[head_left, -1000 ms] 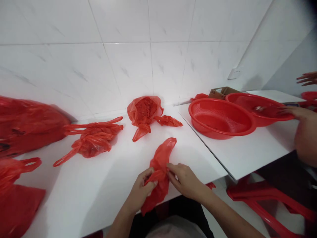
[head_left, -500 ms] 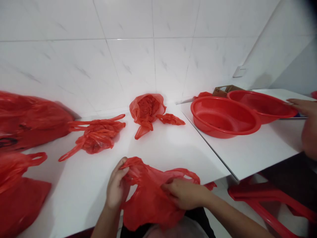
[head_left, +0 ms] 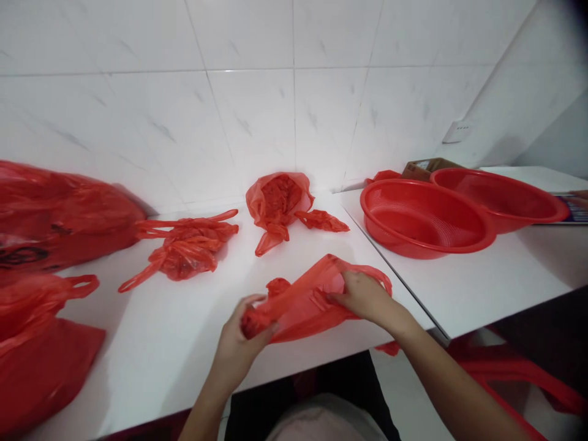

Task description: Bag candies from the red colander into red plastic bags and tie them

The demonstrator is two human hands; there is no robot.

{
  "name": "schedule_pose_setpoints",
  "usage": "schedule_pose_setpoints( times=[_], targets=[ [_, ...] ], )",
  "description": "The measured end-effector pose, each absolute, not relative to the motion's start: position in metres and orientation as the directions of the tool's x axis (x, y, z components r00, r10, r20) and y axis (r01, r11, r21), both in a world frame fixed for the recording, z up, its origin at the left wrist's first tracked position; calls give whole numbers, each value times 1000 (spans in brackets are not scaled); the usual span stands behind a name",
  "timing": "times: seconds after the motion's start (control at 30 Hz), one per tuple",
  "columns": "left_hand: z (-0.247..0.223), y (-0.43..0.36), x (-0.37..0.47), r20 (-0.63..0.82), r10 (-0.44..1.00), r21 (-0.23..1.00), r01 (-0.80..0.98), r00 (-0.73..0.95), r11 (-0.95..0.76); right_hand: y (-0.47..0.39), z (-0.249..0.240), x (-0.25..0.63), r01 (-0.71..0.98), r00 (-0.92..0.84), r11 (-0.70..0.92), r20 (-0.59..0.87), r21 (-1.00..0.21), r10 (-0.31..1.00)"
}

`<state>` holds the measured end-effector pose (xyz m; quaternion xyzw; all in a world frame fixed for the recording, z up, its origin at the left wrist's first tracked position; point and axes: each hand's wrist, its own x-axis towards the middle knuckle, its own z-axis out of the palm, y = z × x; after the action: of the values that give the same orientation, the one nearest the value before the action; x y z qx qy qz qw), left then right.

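A thin red plastic bag [head_left: 303, 306] lies stretched sideways between my two hands, just over the near part of the white table. My left hand [head_left: 243, 334] is curled around its bunched left end, thumb toward me. At the bag's right part, my right hand [head_left: 365, 297] grips the film near the handle loops, and its fingertips are partly inside the folds. Behind it, an opened red bag [head_left: 280, 199] with crumpled red plastic inside rests near the wall. To the left of that lies a crumpled red bag [head_left: 190, 245] with its handles spread.
Large full red bags [head_left: 59, 220] fill the left side. On the right table stand two red plastic baskets [head_left: 425, 217], [head_left: 500, 199] with a cardboard box [head_left: 432, 166] behind. A red stool [head_left: 514, 373] is below at the right. Another person's hand [head_left: 579, 199] shows at the right edge.
The bag has gone from hanging over the table's edge to lying stretched above the tabletop. Both hands moved forward with it. The other person's hand has drawn back from the far basket.
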<state>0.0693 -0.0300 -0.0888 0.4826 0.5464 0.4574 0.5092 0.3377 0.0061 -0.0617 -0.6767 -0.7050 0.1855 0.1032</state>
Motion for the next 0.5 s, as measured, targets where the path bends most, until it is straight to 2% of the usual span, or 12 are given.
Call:
schedule_pose_setpoints(
  times=[0.03, 0.1, 0.23, 0.3, 0.4, 0.43, 0.5],
  targets=[
    [-91, -28, 69, -139, 989, 980, 151, 39, 132, 9, -63, 340, 919, -47, -4, -118, -395, 992],
    [-95, -23, 67, -164, 982, 972, 187, 94, 144, 14, -66, 347, 925, -24, -41, -167, -377, 986],
    [-95, -16, 66, -146, 989, 985, -85, 31, 148, 14, -71, 351, 927, -75, -16, -227, -374, 971],
    [-94, -15, 73, -191, 981, 950, -247, 27, 191, 8, -71, 340, 908, -157, 95, -120, -408, 980],
    [-93, -18, 87, -277, 960, 878, -392, 48, 273, 0, -73, 313, 793, -390, 423, 169, -438, 905],
    [-92, -20, 91, -307, 949, 855, -418, 70, 307, -1, -75, 306, 744, -459, 508, 222, -433, 860],
    [-89, -25, 91, -359, 921, 796, -465, 152, 387, -1, -80, 301, 712, -510, 544, 206, -445, 835]
  ],
)
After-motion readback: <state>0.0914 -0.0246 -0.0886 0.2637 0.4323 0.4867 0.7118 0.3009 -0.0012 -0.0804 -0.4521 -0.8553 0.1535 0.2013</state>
